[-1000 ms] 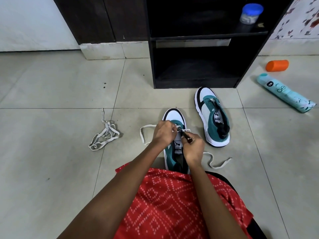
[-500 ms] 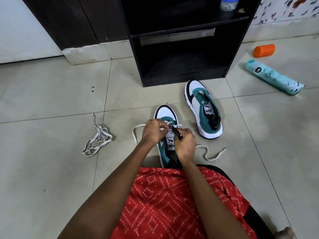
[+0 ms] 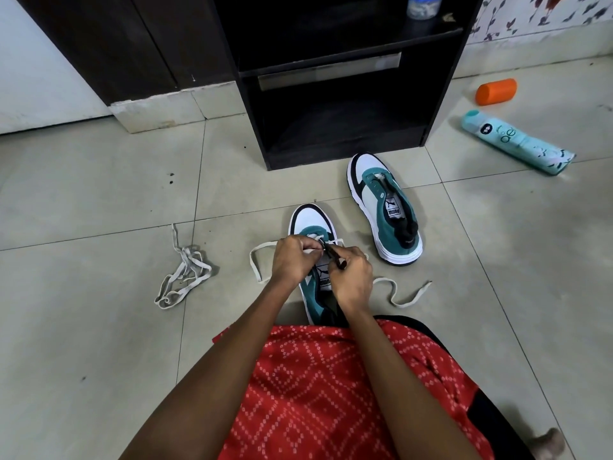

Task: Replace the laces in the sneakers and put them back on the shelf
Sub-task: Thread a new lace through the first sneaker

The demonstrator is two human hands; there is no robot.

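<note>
A teal, white and black sneaker (image 3: 310, 224) stands on the floor just in front of my knees, toe pointing away. My left hand (image 3: 293, 262) pinches the white lace (image 3: 257, 270) at the eyelets near the toe. My right hand (image 3: 351, 280) grips a thin dark tool (image 3: 333, 255) whose tip points into the eyelets. The lace's loose ends trail to both sides of the shoe, one end lying at the right (image 3: 409, 295). The second sneaker (image 3: 384, 207), without a lace, stands to the right in front of the black shelf (image 3: 331, 74).
A bundle of white lace (image 3: 184, 277) lies on the tiles to the left. An orange cylinder (image 3: 496, 91) and a teal spray can (image 3: 517, 142) lie at the right. A blue-lidded jar (image 3: 423, 6) stands on the shelf's upper board. My red patterned cloth (image 3: 331, 386) covers my lap.
The view has shifted, so everything sits lower and further right in the frame. Both hands stay at the sneaker's eyelets with lace and tool; the lace ends lie much as before.
</note>
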